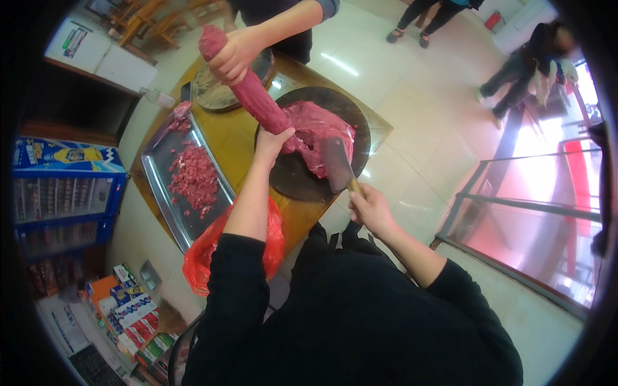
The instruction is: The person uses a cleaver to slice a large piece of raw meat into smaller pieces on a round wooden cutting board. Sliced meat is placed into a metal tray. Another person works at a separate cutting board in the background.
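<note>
A long strip of raw red meat slants up from a round chopping block. My left hand grips its lower end, beside a large slab of raw meat on the block. Another person's hand holds the strip's upper part. In my right hand is the handle of a cleaver; its broad blade lies over the slab's near right side. Whether the edge is in the meat cannot be seen. The strip's lower end appears to join or touch the slab.
Left of the block, a metal tray bears diced meat. A red plastic bag hangs at the table's near edge. Beyond are a second round block, a bottle and the wooden table's far side. Two more people stand farther off.
</note>
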The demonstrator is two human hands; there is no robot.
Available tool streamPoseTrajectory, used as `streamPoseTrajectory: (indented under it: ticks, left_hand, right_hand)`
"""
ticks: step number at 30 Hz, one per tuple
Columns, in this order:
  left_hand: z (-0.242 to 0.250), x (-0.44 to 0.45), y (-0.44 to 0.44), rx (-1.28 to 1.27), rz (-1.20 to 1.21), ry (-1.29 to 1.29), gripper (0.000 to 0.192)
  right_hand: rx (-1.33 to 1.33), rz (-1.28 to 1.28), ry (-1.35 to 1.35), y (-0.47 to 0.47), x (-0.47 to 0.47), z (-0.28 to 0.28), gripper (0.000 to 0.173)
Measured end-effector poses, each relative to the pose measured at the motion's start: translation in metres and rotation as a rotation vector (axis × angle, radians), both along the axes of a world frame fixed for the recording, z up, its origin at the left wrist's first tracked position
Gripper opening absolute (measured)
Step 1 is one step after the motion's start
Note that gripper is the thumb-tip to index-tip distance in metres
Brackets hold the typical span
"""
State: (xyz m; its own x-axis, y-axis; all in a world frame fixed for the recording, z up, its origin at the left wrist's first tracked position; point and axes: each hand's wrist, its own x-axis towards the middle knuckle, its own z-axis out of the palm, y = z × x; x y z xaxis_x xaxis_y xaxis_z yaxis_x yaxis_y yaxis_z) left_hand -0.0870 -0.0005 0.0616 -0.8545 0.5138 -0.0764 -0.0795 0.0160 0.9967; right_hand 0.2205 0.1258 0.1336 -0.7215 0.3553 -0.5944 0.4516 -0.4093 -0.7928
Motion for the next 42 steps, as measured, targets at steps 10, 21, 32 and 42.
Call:
streamPoseTrajectory:
  ticks: [10,21,32,42]
  left_hand:
    - [-0.012,0.008,-0.024,-0.039,-0.051,-0.097,0.042]
    - [-0.032,0.014,-0.030,-0.068,-0.042,-0.027,0.040]
    - [-0.009,-0.021,-0.039,0.324,0.035,-0.290,0.043]
    - [-0.045,-0.014,-0.066,-0.227,0.068,-0.437,0.104]
  right_hand:
    - [0.046,-0.042,-0.129,-0.052,-0.095,-0.010,0.020]
    - [0.112,0.009,-0.223,-0.092,-0.103,-0.054,0.020]
    - [0.475,0.257,-0.220,-0.091,-0.054,-0.090,0.028]
    - [0.160,-0.057,-0.076,-0.049,0.032,-0.021,0.032]
